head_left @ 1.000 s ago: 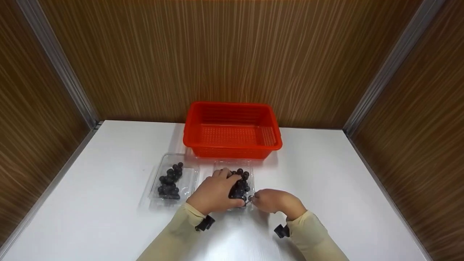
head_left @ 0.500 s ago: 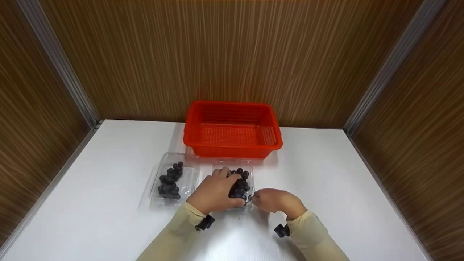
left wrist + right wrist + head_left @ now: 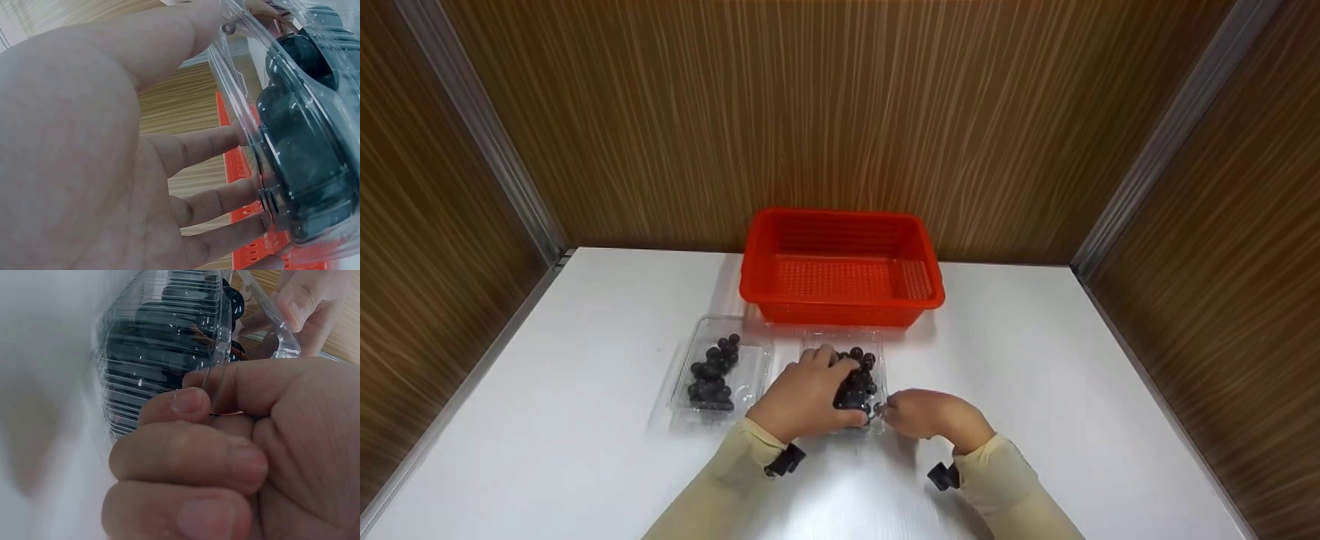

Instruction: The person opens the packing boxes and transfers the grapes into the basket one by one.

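Note:
A clear plastic punnet (image 3: 844, 339) of dark grapes (image 3: 856, 379) is between the hands, near the middle of the white table. My left hand (image 3: 802, 397) grips it from the left, thumb at the near end and fingers spread along the far side; in the left wrist view the fingertips meet the clear rim (image 3: 236, 95). At its right side my right hand (image 3: 922, 415) is curled, index finger and thumb pinching the edge. The right wrist view has the ribbed plastic wall (image 3: 140, 360) with grapes behind it and a brown stem (image 3: 202, 334) among them. The right thumb is largely hidden.
Left of the hands stands a second clear punnet (image 3: 750, 375) with a bunch of dark grapes (image 3: 711, 373). A red perforated basket (image 3: 840, 311) sits just behind both punnets, against the wood-grain back wall (image 3: 840, 105). Wood-grain panels also flank the white table (image 3: 547, 465).

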`<state>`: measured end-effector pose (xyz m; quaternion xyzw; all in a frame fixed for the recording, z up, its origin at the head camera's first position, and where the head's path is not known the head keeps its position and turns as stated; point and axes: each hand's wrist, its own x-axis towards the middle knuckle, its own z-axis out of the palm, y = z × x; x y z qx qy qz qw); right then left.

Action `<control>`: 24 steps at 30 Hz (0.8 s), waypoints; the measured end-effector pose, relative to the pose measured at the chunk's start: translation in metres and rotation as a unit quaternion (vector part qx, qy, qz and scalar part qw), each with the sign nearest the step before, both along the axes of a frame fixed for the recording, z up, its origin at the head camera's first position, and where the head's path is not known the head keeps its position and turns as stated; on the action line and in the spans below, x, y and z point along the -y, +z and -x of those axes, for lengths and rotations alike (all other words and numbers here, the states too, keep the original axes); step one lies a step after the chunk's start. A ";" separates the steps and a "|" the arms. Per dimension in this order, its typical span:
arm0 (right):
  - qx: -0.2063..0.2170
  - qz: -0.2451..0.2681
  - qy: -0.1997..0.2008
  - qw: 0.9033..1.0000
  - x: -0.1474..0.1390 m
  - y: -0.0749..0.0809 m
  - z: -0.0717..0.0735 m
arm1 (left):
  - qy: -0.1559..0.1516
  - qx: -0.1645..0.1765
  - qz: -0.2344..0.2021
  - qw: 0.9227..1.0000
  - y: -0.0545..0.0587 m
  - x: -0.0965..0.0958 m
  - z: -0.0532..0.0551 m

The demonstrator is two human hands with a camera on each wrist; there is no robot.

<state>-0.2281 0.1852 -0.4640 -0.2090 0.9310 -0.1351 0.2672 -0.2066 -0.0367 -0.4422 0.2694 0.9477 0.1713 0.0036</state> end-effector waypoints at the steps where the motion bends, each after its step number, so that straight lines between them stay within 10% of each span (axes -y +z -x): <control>1: 0.001 0.000 -0.001 1.000 0.000 0.000 0.000 | 0.000 0.001 0.000 1.000 0.000 0.000 0.000; 24: -0.011 -0.007 -0.009 1.000 0.000 -0.001 0.001 | -0.004 0.015 -0.030 0.999 0.005 0.003 0.004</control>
